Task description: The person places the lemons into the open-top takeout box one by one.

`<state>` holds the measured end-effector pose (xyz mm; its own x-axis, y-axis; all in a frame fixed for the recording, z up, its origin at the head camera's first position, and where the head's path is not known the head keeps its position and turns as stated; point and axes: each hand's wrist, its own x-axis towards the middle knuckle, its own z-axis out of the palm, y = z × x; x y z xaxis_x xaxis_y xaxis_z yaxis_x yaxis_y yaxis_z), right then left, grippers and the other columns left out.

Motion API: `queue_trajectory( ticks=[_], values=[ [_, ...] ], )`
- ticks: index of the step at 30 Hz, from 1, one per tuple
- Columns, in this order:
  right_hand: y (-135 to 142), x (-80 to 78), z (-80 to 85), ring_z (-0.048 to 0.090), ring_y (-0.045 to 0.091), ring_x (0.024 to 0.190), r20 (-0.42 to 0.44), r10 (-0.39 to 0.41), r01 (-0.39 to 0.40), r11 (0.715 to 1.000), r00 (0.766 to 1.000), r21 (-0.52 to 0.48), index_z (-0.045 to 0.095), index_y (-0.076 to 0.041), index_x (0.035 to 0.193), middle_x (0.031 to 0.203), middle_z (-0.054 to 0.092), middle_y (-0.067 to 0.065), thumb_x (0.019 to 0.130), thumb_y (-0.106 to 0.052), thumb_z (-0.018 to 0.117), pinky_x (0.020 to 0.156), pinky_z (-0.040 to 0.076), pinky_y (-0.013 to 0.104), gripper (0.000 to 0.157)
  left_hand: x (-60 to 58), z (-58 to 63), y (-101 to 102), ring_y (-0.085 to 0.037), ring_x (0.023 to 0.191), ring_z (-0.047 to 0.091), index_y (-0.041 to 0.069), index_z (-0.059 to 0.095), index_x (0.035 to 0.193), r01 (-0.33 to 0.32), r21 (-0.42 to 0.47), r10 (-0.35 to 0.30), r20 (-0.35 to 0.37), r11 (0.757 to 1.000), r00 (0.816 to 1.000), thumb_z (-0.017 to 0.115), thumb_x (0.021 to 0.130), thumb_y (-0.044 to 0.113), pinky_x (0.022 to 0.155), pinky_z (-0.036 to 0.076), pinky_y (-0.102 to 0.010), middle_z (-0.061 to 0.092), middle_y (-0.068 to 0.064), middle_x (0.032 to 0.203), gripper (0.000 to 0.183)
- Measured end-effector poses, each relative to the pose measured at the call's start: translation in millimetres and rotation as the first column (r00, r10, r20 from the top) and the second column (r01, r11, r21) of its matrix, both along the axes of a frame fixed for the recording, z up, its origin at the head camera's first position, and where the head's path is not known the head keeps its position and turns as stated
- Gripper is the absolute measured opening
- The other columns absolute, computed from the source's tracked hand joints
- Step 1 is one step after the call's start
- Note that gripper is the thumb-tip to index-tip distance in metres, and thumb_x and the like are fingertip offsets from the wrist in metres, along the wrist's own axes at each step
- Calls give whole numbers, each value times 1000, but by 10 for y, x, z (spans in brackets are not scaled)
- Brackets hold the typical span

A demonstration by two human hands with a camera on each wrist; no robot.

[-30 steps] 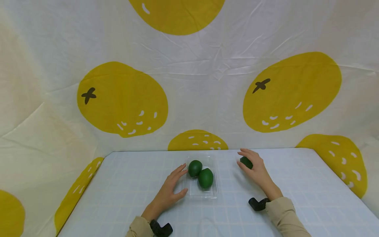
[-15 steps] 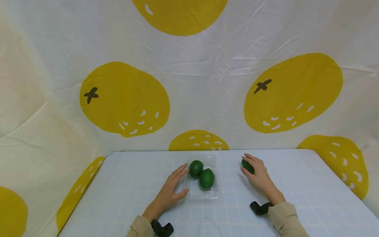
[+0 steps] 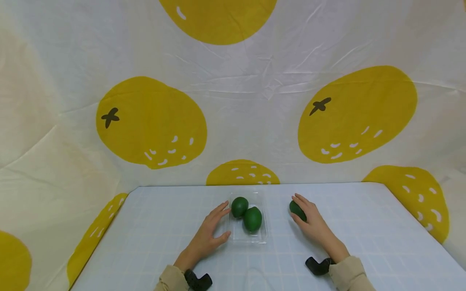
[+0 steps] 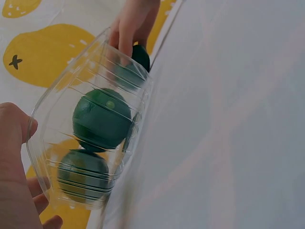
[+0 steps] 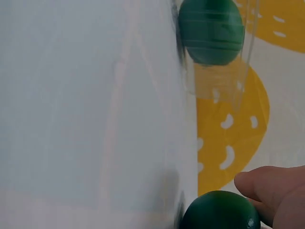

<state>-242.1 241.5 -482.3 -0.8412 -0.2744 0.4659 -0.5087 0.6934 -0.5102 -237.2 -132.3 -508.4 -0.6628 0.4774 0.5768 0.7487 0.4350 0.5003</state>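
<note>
A clear plastic container (image 3: 247,238) stands on the table, its long side running away from me. Inside it lie two smooth dark green limes, the farther lime (image 3: 240,207) touching the nearer lime (image 3: 253,219). Along the container's left side is my left hand (image 3: 207,234), fingers and thumb spread at its rim; in the left wrist view the thumb meets the rim. To the right of the container, my right hand (image 3: 314,220) holds a third lime (image 3: 297,210) between thumb and fingers. This lime sits at or just above the tabletop; its underside is hidden.
The table (image 3: 164,214) has a pale blue checked cover. Behind it hangs a white curtain (image 3: 251,121) printed with big yellow fruit. Black cameras sit on both wrists, the right camera (image 3: 318,266) near the tabletop.
My right hand has moved closer to me and slightly leftward with its lime, which now appears lower. The left hand, the container and its two limes have stayed in place.
</note>
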Motion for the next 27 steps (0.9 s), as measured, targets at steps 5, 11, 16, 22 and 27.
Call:
queue_trajectory(
  ticks=[5,11,16,22,27],
  values=[
    [-68,24,-23,34,52,132,-15,50,-51,996,999,-69,46,11,141,147,39,29,95,2,54,99,29,70,47,0,12,6,-32,142,35,3,47,144,6,-2,-6,-13,1000,1000,67,91,24,108,35,-57,36,-16,156,60],
    [-91,47,-43,25,49,139,37,81,-75,988,996,-134,37,9,147,152,32,28,95,8,39,103,23,64,52,-1,44,7,-34,141,36,2,47,144,10,0,-10,-26,1000,1000,67,92,24,107,36,-58,37,-17,156,60],
    [-77,55,-114,31,43,138,5,57,-56,992,998,-111,37,2,150,152,35,24,102,-4,47,105,28,53,50,1,51,3,-35,141,36,2,47,144,10,-1,-10,-19,1000,1000,68,91,23,107,35,-57,37,-17,155,61],
    [-52,52,-182,39,36,136,-9,3,-4,985,1000,-170,44,-3,147,149,43,19,99,-12,59,107,22,14,52,8,44,15,-34,141,36,2,47,143,15,1,-15,-6,1000,1000,69,89,21,108,35,-55,37,-17,155,61],
    [-55,61,-196,34,44,138,12,41,-38,981,999,-190,40,-1,149,153,37,23,99,-6,54,107,29,52,52,17,38,13,-35,141,36,2,48,143,8,-2,-8,-12,1000,1000,68,89,21,107,35,-58,37,-18,155,61]
  ],
)
